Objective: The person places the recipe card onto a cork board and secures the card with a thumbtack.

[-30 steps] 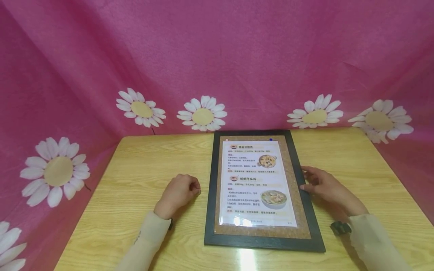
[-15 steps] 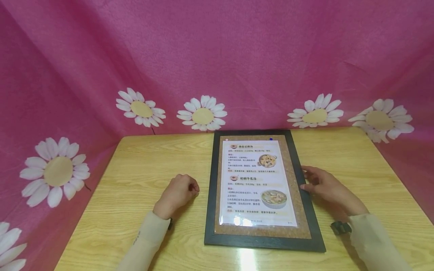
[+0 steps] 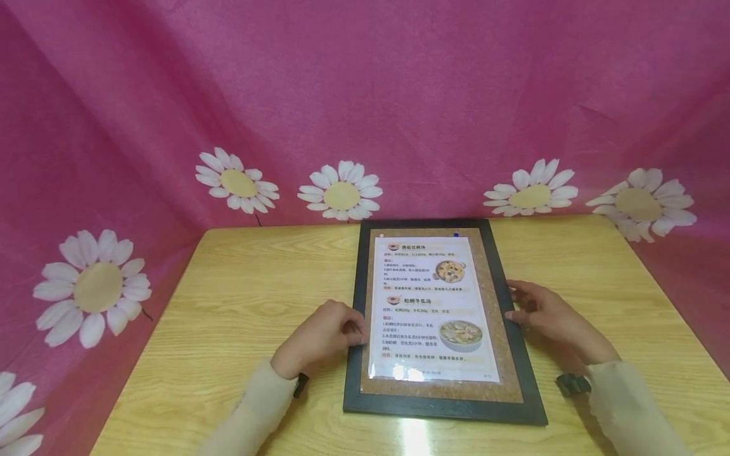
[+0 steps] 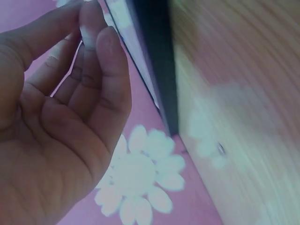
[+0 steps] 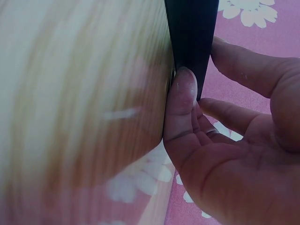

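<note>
On the table (image 3: 256, 272), the framed board (image 3: 445, 408) lies flat; the right hand (image 3: 550, 315), loosely spread, touches its edge, perhaps steadying it, while the left hand (image 3: 322, 335) bunches opposite. Pinching anything? Can't tell.

black-framed cork board (image 3: 439, 390) | flat on wooden table (image 3: 256, 266) | printed sheet (image 3: 422, 307) on it, face up, two dishes pictured

Pink daisy-patterned cloth (image 3: 399, 95) behind a pale wooden table (image 3: 256, 272).
</note>
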Motion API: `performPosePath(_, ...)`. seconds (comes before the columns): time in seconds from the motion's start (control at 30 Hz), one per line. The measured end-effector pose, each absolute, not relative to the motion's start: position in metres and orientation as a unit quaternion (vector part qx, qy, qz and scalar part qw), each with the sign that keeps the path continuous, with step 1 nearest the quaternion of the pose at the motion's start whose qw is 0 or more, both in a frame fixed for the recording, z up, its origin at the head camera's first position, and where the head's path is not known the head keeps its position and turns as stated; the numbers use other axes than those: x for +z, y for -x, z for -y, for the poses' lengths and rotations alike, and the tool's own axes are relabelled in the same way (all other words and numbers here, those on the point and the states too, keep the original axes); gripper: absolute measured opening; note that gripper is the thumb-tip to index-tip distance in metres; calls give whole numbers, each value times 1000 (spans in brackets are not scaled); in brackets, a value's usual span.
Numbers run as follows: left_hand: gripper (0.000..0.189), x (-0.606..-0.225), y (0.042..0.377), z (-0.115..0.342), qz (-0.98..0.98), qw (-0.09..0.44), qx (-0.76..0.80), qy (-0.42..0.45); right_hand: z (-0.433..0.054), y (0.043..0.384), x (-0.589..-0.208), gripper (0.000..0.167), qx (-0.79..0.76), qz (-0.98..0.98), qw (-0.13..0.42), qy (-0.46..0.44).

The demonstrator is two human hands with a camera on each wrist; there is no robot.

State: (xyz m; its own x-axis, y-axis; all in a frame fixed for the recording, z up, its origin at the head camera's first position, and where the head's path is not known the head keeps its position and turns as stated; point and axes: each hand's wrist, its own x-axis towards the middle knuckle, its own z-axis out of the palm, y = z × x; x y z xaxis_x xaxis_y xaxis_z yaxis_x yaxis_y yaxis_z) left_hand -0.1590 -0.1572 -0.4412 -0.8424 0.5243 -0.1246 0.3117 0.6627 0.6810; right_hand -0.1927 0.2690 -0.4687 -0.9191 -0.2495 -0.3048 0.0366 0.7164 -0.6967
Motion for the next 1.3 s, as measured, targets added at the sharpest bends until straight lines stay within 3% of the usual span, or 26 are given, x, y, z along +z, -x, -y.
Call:
performPosePath(0.5,13,-447,148,133,-857,216,386,-264,-271,195,-471,78,-368,-907,197,57)
performPosePath(0.83,14,-457,133,118,-899,105,269,-329,-271,194,-473,78,-366,-909,190,61)
performPosePath(1.3,20,-454,121,114,-890,139,213,-378,-271,195,-472,77,-361,-911,192,61)
